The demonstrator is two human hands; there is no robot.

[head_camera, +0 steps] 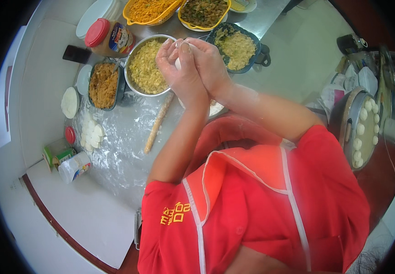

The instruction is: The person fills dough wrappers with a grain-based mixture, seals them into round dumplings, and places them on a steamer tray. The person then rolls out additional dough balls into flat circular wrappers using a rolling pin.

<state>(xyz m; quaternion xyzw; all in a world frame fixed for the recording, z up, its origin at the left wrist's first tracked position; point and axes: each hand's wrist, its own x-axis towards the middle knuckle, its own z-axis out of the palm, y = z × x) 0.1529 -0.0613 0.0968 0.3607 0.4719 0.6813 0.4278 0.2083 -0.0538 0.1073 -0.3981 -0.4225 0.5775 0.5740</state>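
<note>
My left hand [178, 66] and my right hand [209, 63] are cupped together, raised over the work table [122, 164]. A piece of white dough [178, 64] shows between them, mostly hidden by the fingers. Flour coats my fingers. Just left of my hands stands a steel bowl [146, 68] of crumbly yellow filling, partly covered by my left hand. Below it lies a wooden rolling pin [157, 126], dusted with flour. A white plate or bowl [217, 109] is partly hidden beneath my wrists. Several flat dough rounds [92, 134] overlap on the floured table at the left.
A dark tub of orange-brown filling [103, 85], a red-lidded jar [110, 37] and a phone [76, 54] are at the left. Yellow baskets of filling [204, 13] line the back. A dark basket of pale filling [237, 48] is beyond my right hand. White dough balls [360, 129] rest far right.
</note>
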